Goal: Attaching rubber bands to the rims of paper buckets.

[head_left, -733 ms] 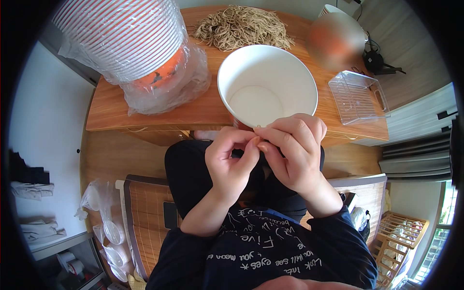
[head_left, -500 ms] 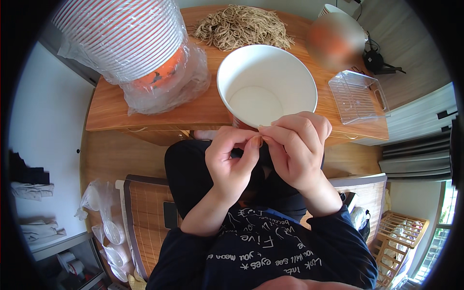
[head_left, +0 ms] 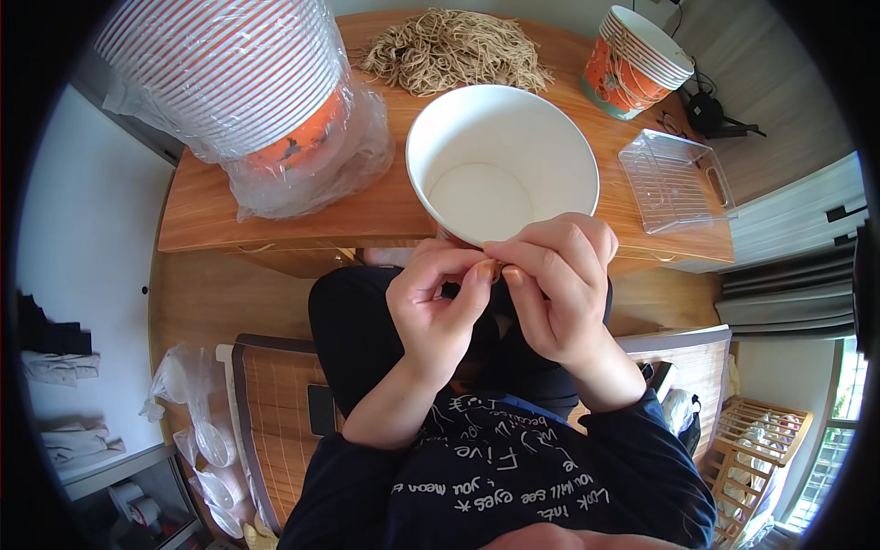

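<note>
A large white paper bucket (head_left: 502, 137) stands at the desk's front edge, its open mouth tilted toward me and nothing visible inside. Just at its near rim, my left hand (head_left: 440, 298) and my right hand (head_left: 559, 284) meet fingertip to fingertip. Thumbs and index fingers are pinched on a small brown piece of cord (head_left: 498, 269); most of it is hidden by the fingers. Behind the bucket lies a loose heap of tan cords (head_left: 458, 53).
Left on the wooden desk (head_left: 206, 220) is a tall stack of paper buckets (head_left: 229, 69) in clear plastic. At the right are a shorter bucket stack (head_left: 632, 69) with cords on it, a clear plastic tray (head_left: 674, 183) and a black device (head_left: 706, 115).
My fingertips have parted slightly, and more of the brown cord shows between them. Both hands stay close to the bucket's near rim.
</note>
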A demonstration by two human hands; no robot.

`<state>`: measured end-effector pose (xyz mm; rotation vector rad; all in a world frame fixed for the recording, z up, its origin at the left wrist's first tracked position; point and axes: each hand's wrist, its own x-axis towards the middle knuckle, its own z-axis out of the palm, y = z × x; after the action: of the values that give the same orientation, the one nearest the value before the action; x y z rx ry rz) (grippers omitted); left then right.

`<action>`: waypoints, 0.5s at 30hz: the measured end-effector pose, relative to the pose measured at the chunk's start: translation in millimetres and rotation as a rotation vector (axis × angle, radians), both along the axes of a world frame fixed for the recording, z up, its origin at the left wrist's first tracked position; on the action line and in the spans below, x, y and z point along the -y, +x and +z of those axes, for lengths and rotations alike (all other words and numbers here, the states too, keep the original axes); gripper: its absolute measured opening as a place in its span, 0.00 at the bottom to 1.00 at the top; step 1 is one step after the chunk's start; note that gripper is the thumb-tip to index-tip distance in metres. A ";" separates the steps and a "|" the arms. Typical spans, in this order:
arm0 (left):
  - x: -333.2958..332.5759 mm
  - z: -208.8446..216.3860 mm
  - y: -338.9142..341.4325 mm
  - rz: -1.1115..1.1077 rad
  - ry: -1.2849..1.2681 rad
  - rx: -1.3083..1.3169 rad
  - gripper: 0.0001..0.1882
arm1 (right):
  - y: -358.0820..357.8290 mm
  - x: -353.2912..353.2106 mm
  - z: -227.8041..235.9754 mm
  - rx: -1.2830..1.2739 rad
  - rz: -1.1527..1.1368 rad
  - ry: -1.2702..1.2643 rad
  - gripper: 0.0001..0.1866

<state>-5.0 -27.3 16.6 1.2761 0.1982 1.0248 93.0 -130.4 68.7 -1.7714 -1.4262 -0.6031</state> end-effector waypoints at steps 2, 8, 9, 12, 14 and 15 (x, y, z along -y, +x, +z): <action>-0.4 -0.6 0.6 0.010 0.030 0.001 0.03 | -0.3 1.7 0.7 -0.021 0.018 0.008 0.14; -1.6 1.3 -1.3 0.085 0.161 -0.073 0.04 | 3.4 0.9 -2.5 0.051 -0.022 0.025 0.17; -0.5 2.2 -0.5 0.084 0.160 -0.073 0.04 | 3.9 1.3 -2.8 0.051 -0.024 0.024 0.17; 1.5 4.7 1.5 0.114 0.130 -0.054 0.04 | 4.3 2.0 -2.7 0.077 -0.049 0.037 0.17; 0.6 4.0 1.8 0.151 0.240 -0.053 0.05 | 3.0 2.6 -2.2 0.066 -0.066 0.045 0.17; 0.6 3.3 1.6 0.151 0.240 -0.053 0.05 | 2.9 2.4 -2.4 0.065 -0.065 0.045 0.17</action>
<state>-3.4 -27.9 20.0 1.5251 0.2200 1.1706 95.9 -132.8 66.3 -1.7831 -1.3918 -0.7275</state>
